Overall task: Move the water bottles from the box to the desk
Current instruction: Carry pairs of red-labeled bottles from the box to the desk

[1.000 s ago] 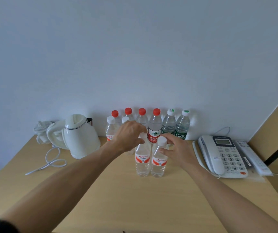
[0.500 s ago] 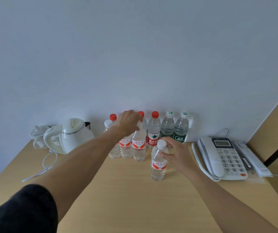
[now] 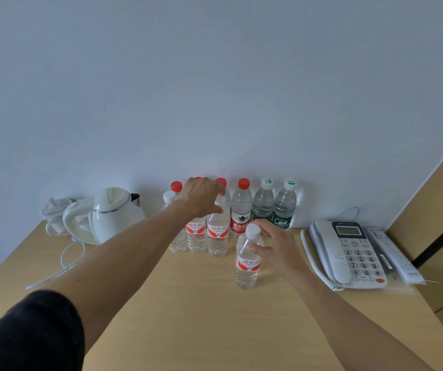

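Desk (image 3: 188, 317) with clear water bottles (image 3: 247, 263)

Office desk: phone (image 3: 348, 253), kettle (image 3: 113, 214)

kettle (image 3: 107, 218) left | bottles (image 3: 241, 210) centre by wall | phone (image 3: 348, 253) right
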`<state>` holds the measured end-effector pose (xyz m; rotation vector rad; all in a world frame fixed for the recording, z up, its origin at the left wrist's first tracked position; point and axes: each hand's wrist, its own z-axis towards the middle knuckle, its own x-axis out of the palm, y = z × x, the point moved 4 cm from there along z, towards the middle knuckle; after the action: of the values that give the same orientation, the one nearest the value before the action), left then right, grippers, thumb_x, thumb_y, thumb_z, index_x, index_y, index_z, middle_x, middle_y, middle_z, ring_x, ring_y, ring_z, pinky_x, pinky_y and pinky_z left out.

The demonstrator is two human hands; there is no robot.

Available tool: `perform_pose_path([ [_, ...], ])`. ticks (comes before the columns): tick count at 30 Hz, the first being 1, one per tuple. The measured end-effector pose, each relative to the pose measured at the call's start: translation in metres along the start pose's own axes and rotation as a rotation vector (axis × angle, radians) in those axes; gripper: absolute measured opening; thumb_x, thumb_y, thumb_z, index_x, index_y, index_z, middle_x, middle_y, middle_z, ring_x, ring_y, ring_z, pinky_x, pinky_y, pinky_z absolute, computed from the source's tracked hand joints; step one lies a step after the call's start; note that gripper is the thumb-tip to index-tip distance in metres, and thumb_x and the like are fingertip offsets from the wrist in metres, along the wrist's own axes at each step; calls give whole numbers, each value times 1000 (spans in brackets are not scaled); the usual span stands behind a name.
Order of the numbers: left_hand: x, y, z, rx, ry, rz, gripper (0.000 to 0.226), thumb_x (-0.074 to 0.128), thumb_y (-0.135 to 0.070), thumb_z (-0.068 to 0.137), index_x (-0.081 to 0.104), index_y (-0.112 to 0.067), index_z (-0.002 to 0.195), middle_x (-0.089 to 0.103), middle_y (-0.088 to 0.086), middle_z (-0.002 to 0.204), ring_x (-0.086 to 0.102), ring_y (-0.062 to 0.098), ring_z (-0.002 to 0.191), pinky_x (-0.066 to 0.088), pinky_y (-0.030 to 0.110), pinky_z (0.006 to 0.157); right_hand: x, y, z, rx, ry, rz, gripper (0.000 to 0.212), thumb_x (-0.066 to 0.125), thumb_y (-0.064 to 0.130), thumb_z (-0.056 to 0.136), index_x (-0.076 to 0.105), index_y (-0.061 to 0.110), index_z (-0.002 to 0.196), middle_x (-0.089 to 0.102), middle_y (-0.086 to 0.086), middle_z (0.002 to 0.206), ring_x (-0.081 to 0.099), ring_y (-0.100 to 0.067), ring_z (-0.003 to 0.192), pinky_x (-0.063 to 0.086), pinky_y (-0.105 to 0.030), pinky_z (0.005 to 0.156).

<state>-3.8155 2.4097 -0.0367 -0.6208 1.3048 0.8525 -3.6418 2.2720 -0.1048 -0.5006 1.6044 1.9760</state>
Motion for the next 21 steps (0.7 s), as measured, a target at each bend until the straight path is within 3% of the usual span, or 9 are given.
perform_pose_path([
  [12, 6, 1, 5, -97, 3, -38, 52, 78, -42, 85, 62, -25, 132, 72, 0, 117, 68, 22, 104, 57, 36, 85, 0, 1, -2, 9, -4, -5, 47, 82, 14, 77, 56, 43, 104, 60, 45, 99, 52, 24, 103, 34, 5, 79],
  [21, 8, 1, 1, -78, -4, -63, 57, 77, -40, 86, 57, -28, 138, 72, 0, 116, 67, 21, 100, 56, 34, 81, -2, 3, 0, 6, -15, -31, 43, 82, 13, 77, 59, 39, 102, 64, 32, 96, 54, 22, 97, 34, 3, 75],
])
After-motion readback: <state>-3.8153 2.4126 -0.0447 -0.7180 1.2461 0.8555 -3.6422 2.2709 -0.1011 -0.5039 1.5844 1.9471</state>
